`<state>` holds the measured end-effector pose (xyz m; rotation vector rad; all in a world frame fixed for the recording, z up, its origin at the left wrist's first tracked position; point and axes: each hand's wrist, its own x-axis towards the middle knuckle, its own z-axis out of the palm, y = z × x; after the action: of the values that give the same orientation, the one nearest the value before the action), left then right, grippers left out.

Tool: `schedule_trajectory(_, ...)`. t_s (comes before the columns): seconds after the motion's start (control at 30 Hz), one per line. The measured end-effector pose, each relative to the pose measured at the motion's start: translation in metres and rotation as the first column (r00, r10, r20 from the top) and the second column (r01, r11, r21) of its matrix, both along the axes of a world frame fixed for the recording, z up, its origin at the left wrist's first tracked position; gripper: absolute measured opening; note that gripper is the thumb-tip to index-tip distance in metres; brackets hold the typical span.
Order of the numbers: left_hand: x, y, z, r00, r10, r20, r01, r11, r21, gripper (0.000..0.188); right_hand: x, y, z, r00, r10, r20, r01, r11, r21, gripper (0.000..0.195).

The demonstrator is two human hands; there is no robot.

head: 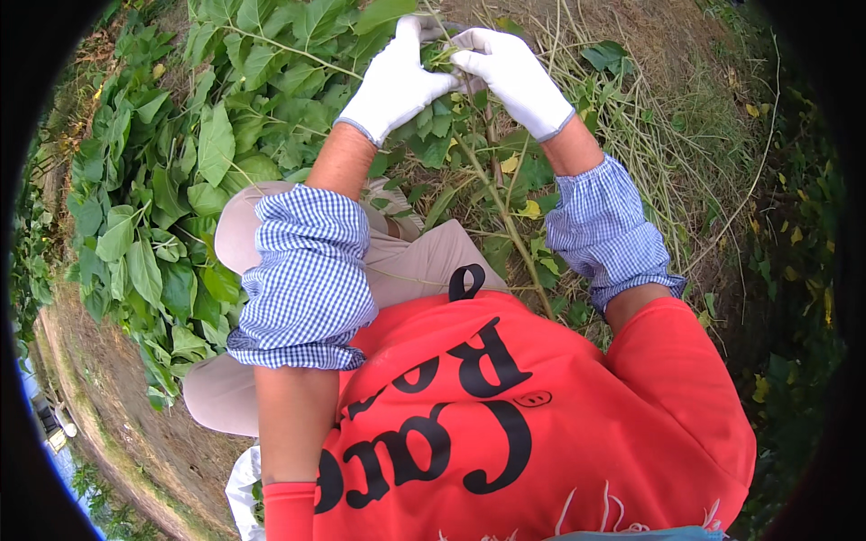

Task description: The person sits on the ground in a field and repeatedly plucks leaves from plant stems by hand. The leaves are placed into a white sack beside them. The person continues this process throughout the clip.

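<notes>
My left hand (399,84), in a white knit glove, curls around a leafy green stem (440,59) at the top middle. Its fingertips are partly hidden behind the leaves. Close beside it, my right hand (517,81), gloved the same way, pinches at the same stem with thumb and fingers. Below the hands, a long bare branch (497,193) slants down towards my red shirt. Broad green leaves (431,149) hang just under the gloves.
A large heap of cut leafy branches (162,196) lies to the left. Stripped thin stems (653,149) are piled on the dry grass at right. My bent knee (240,226) rises beside the heap. A white bag (245,494) sits at lower left.
</notes>
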<state>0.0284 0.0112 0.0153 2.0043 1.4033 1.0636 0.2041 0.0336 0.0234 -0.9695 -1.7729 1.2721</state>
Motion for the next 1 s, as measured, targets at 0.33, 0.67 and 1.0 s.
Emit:
schedule_trajectory(0.33, -0.011, -0.003, 0.018, 0.945, -0.022, -0.326, 0.008, 0.999, -0.045, 0.04, -0.014, 0.002, 0.009, 0.987, 0.011, 0.163, -0.013, 1.0, 0.016, 0.023)
schedule_trajectory(0.67, -0.003, -0.01, 0.007, 0.904, 0.148, -0.401, -0.127, 0.989, 0.078, 0.033, -0.023, -0.008, 0.01, 0.926, 0.07, -0.37, -0.029, 0.993, 0.114, 0.015)
schedule_trajectory(1.0, -0.002, -0.018, 0.01, 0.85, 0.16, -0.503, -0.113, 0.986, 0.122, 0.029, -0.037, 0.015, 0.001, 0.971, 0.147, -0.191, -0.062, 0.917, 0.394, 0.013)
